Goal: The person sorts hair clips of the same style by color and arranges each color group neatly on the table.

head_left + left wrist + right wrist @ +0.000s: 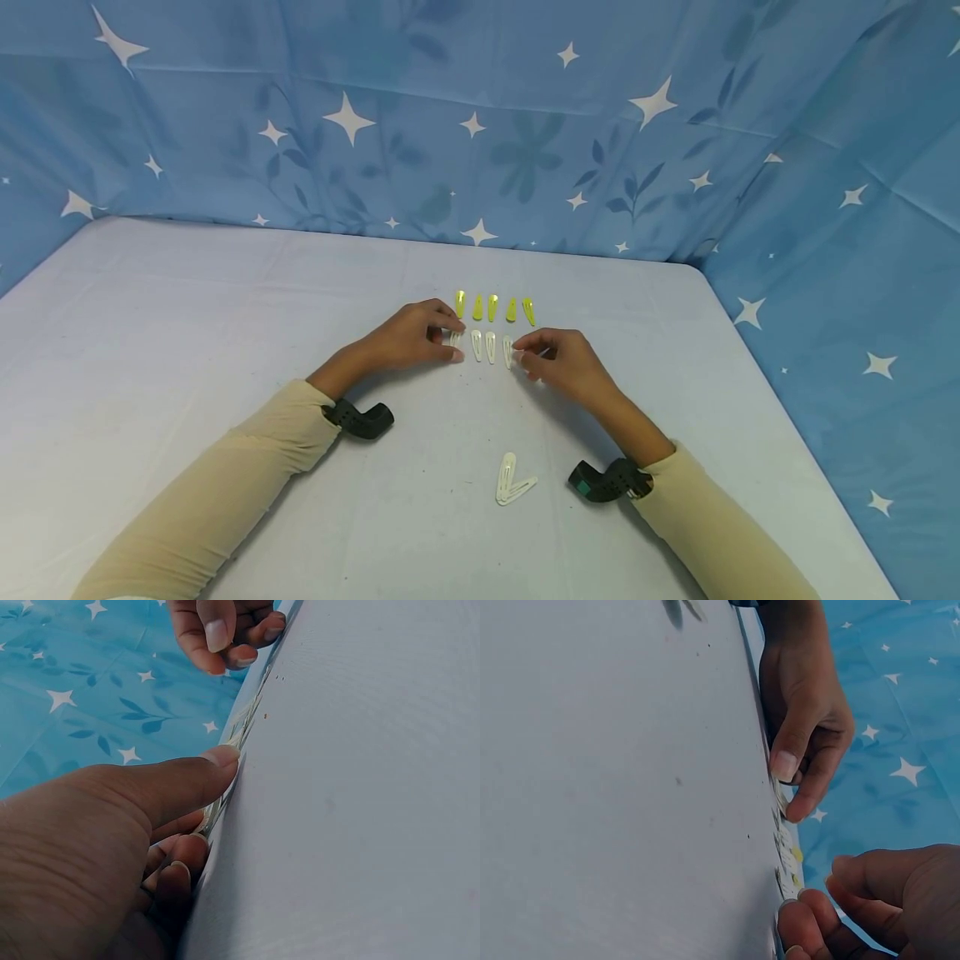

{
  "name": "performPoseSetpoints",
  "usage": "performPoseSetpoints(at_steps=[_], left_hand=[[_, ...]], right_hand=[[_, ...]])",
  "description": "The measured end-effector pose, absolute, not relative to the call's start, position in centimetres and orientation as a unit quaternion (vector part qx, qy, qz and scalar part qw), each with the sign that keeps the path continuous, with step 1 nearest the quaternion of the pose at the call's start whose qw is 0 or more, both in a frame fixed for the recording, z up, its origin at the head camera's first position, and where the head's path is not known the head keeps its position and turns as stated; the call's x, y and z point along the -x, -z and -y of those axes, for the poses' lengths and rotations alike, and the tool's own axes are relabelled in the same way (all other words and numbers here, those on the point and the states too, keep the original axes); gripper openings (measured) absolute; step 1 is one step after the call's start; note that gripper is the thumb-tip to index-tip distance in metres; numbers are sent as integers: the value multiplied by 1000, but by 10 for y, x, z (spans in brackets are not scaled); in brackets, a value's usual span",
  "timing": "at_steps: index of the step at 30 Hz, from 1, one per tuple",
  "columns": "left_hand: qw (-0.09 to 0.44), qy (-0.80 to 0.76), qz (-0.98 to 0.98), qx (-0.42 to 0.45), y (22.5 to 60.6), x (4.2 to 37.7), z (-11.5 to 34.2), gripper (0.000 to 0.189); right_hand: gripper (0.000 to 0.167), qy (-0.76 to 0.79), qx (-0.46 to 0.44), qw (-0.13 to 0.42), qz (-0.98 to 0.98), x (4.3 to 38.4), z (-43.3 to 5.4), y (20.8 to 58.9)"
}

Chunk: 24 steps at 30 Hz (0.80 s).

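Observation:
My left hand holds the leftmost white snap hair clip on the table, thumb at its near end and forefinger at its far end. The fingers hide part of it. To its right lie two more white clips, side by side. At the right end of this row my right hand is beside another white clip. Its thumb and fingers are apart in the right wrist view, with nothing seen between them; whether they touch the clip I cannot tell. Behind, several yellow hair clips form a second row.
Nearer to me, two white hair clips lie on the table in a V, their ends meeting. A white cloth covers the table. Blue star-patterned curtain hangs along the back and right edges.

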<state>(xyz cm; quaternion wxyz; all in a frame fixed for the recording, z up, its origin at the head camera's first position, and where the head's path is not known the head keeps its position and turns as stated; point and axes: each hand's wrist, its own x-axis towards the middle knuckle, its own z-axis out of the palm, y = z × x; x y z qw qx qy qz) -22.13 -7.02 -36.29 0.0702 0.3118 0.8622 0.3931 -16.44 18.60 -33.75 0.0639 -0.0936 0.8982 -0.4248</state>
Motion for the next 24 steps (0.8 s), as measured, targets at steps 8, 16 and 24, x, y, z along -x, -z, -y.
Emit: performPoseSetpoints(at_steps=[8,16,24], left_hand=[[71,-393,-862,-312,361,220,70,39],[68,-391,-861,-317,361,220,70,39],[65,-391,-860,-321,362,220,71,39]], right_hand=[[16,437,130,87,-886,150,-187,337],[16,409,147,91,-896,135,-192,335],[17,435,206,121,-868,119,-195,333]])
